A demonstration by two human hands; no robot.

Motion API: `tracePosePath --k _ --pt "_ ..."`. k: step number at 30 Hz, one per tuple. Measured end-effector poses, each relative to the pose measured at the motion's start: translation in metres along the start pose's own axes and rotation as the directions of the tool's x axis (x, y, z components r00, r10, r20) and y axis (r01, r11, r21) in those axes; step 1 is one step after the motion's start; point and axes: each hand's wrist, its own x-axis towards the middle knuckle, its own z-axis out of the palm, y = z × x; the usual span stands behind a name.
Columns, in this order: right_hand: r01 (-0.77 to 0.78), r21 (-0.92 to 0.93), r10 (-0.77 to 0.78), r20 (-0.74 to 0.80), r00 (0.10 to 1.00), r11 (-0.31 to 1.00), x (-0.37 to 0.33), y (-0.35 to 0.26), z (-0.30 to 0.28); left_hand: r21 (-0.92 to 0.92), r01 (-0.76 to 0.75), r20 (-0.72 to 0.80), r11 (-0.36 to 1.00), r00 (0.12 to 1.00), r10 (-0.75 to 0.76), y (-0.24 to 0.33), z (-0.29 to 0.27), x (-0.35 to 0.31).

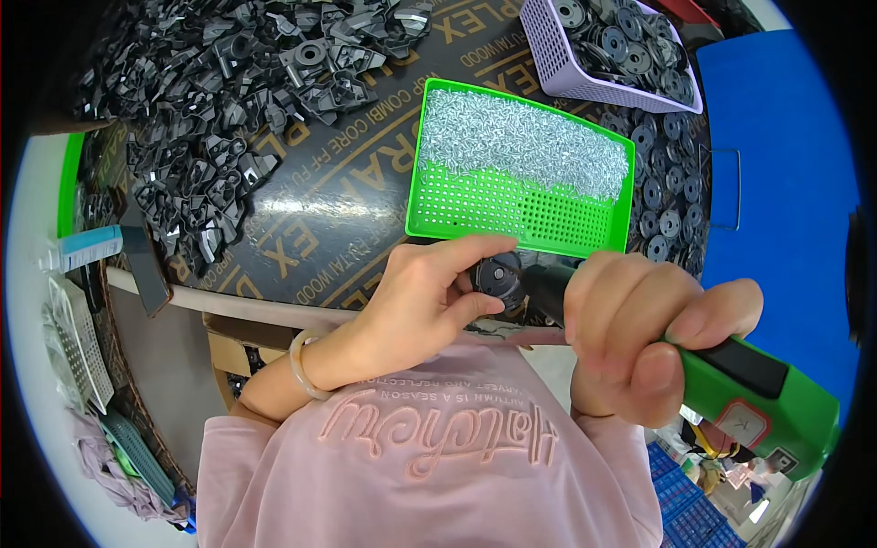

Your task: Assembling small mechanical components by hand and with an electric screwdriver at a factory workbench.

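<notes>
Left hand [416, 297] curls round a dark round part [498, 277] at the near edge of the surface [320, 219], thumb and fingers pinching its sides, seemingly to steady it; the right hand [653, 333] wraps tightly round a green power tool [767, 402], its black nose aimed left at that part, though contact at the tip is unclear. Black plastic pieces [237, 55] heap far left. Just beyond the hands, a green tray [475, 201] keeps silver fasteners [521, 137] within easy reach, its near rim crowding the left fingers. Farther right, loose discs [671, 183] lie near a lilac basket [539, 50].
</notes>
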Motion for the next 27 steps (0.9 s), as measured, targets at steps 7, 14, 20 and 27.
tracePosePath --k 7,14,20,27 --pt "0.034 0.011 -0.034 -0.003 0.999 0.999 -0.004 0.004 0.001 -0.003 -0.045 -0.001 0.999 0.999 0.045 -0.002 0.001 0.0" --pt "0.133 0.019 -0.132 -0.055 0.99 0.991 0.003 0.005 -0.02 -0.066 0.041 -0.044 0.997 0.998 -0.044 -0.002 -0.005 -0.002" --pt "0.183 -0.123 -0.214 -0.334 0.918 0.975 0.004 0.068 -0.034 -0.138 -0.003 -0.14 0.99 0.99 -0.016 -0.003 -0.004 -0.001" --pt "0.188 -0.128 -0.223 -0.371 0.902 0.974 0.005 0.076 -0.036 -0.238 -0.095 -0.183 0.967 0.982 0.051 -0.015 -0.001 0.001"
